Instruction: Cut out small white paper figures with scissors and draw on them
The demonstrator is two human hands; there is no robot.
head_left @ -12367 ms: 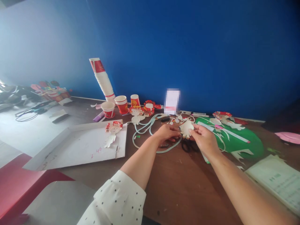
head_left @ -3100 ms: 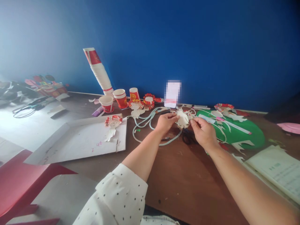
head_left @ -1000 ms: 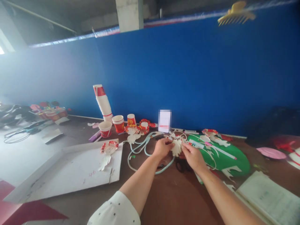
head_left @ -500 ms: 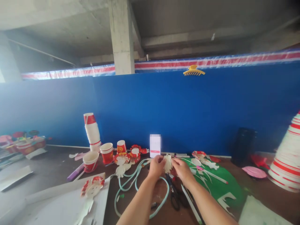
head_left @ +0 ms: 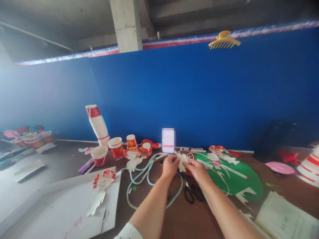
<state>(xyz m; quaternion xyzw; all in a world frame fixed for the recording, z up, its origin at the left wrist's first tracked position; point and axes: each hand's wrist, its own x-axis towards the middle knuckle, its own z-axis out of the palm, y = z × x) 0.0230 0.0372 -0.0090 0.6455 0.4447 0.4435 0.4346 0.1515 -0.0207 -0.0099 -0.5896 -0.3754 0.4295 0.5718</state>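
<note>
Between my two hands is a small white paper cutout (head_left: 182, 162) with a notched lower edge. My left hand (head_left: 170, 167) pinches its left side, and my right hand (head_left: 198, 169) grips its right side with fingers bent. Just below my right hand lie black-handled scissors (head_left: 189, 195), partly hidden. A pale blue cord (head_left: 139, 179) loops over the table to the left of my hands. Behind them a phone (head_left: 168, 141) stands upright with its screen lit.
Red-and-white paper cups (head_left: 116, 147) and a leaning cup stack (head_left: 97, 126) stand left. Paper figures with red frilled heads (head_left: 104, 180) lie about. A green round sheet (head_left: 239, 181) with scraps and pens is at right. A blue partition (head_left: 159, 93) rises behind.
My view has tilted down and shifted a little. Both hands keep hold of the paper cutout, and my right fingers have moved lower on it. The scissors now show less covered.
</note>
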